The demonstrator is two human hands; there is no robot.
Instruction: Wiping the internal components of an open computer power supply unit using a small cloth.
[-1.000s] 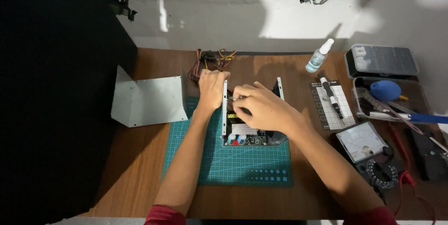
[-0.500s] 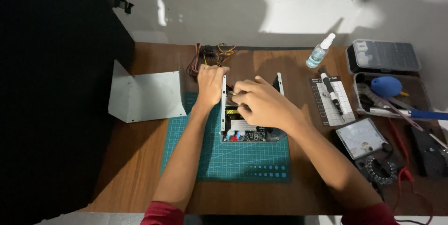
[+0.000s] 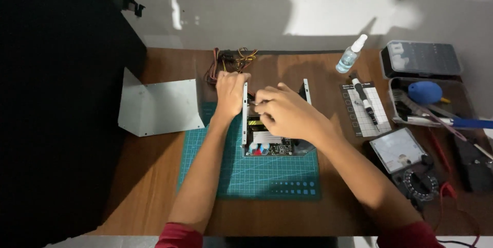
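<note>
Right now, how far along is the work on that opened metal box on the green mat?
Done: the grey metal cover is off and lies left of the cutting mat, and the open power supply shows its circuit board. In hand: the left hand steadies the left wall while the right hand works inside near the top. Left: the board sits in its case, and the wire bundle trails behind it.

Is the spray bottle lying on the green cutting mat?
No, the spray bottle stands on the bare wooden desk, beyond the green mat.

A white-dialled grey meter (image 3: 398,150) lies right of a white gridded card (image 3: 365,110).
</note>
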